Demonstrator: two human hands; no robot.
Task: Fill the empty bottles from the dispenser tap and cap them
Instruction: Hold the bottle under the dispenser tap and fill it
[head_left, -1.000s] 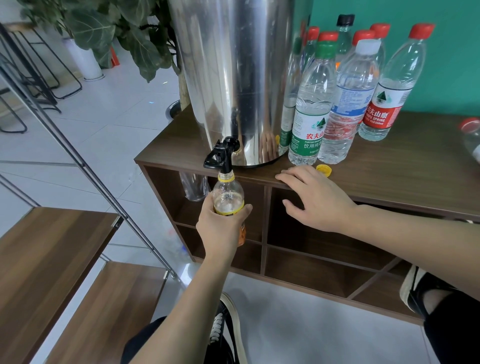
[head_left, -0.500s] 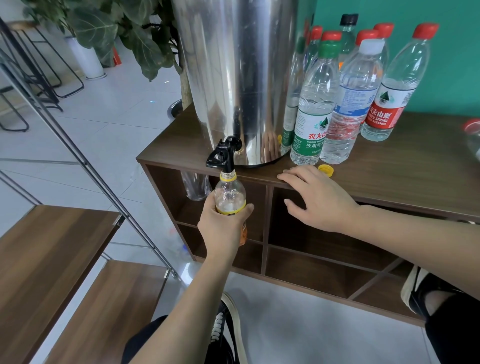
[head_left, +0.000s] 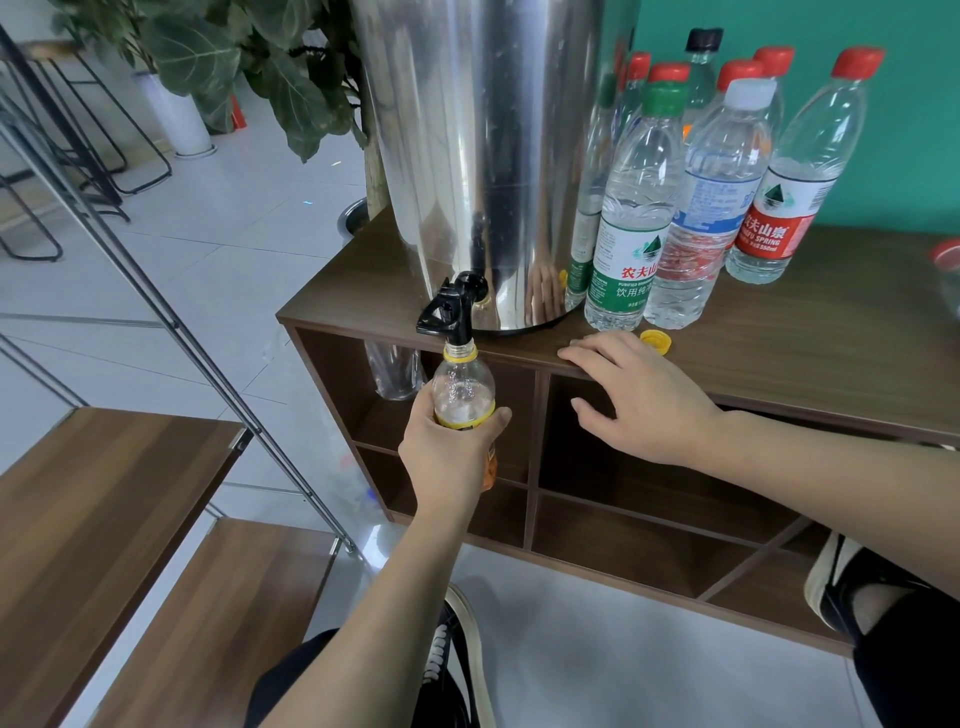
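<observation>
The small clear bottle (head_left: 462, 387) was gripped round its yellow-labelled body by the left hand (head_left: 451, 451), its open neck held just under the black tap (head_left: 451, 315) of the steel dispenser (head_left: 483, 156). The right hand (head_left: 641, 397) was laid open, empty, on the cabinet edge (head_left: 779, 400), near the yellow cap (head_left: 655, 340).

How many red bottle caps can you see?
6: five on bottles standing right of the metal dispenser, one at the picture's right edge. Others may be hidden behind that cluster.
</observation>
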